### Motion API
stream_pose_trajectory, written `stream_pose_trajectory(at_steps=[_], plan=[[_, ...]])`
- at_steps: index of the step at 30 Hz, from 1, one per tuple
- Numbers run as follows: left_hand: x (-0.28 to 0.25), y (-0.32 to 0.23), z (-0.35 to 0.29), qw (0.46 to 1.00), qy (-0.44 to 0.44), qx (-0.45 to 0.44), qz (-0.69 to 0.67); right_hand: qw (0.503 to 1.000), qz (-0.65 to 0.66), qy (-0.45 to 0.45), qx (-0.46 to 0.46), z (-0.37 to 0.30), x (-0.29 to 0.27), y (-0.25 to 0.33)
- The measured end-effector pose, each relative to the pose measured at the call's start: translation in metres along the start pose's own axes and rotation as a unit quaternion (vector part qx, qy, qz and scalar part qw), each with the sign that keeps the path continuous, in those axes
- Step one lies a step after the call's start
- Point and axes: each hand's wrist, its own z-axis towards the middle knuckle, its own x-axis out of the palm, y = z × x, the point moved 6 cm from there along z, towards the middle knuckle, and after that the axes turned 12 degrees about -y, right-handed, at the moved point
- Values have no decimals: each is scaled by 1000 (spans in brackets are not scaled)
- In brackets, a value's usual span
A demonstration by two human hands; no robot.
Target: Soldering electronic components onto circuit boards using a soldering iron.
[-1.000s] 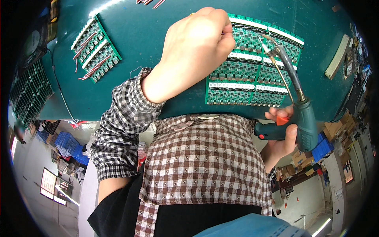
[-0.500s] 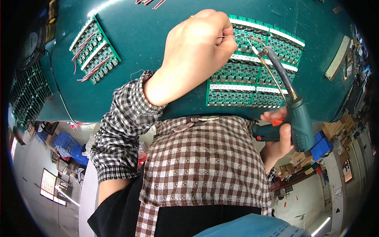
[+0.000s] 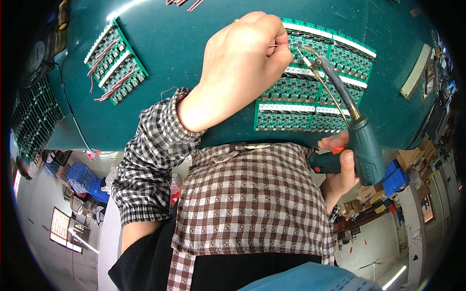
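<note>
My left hand [image 3: 240,60] is closed over the upper left part of a green circuit board panel [image 3: 286,92]. A thin reddish-and-white wire [image 3: 274,45] shows between its thumb and fingers, and the rest of the wire is hidden. My right hand [image 3: 343,177] is wrapped round the handle of a dark green soldering gun [image 3: 367,150] with an orange-red trigger. The gun's bent metal barrel and thin feed tube point up and left. Its tip and the tube end lie over the panel, just right of my left fingertips. Whether the tip touches the board, I cannot tell.
Left on the green table [image 3: 184,53] lies a smaller board panel [image 3: 116,60] with several reddish wires attached. More dark boards [image 3: 36,116] sit at the far left edge. Loose wires [image 3: 189,4] lie at the top, and a pale strip [image 3: 416,72] at the right.
The soldering gun has shifted slightly left, bringing its tip closer to my left fingertips. My left hand has hardly moved.
</note>
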Motion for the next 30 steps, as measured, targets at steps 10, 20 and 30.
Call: stream_pose_trajectory(at_steps=[10, 20, 30], plan=[[0, 0, 0, 1000, -8, 6, 3, 1000, -22, 0, -9, 1, 6, 4], [1, 0, -2, 1000, -11, 6, 1, 1000, -21, 9, -17, 2, 10, 3], [1, 0, -2, 1000, -19, 9, -10, 999, -43, 11, -28, 1, 11, 4]])
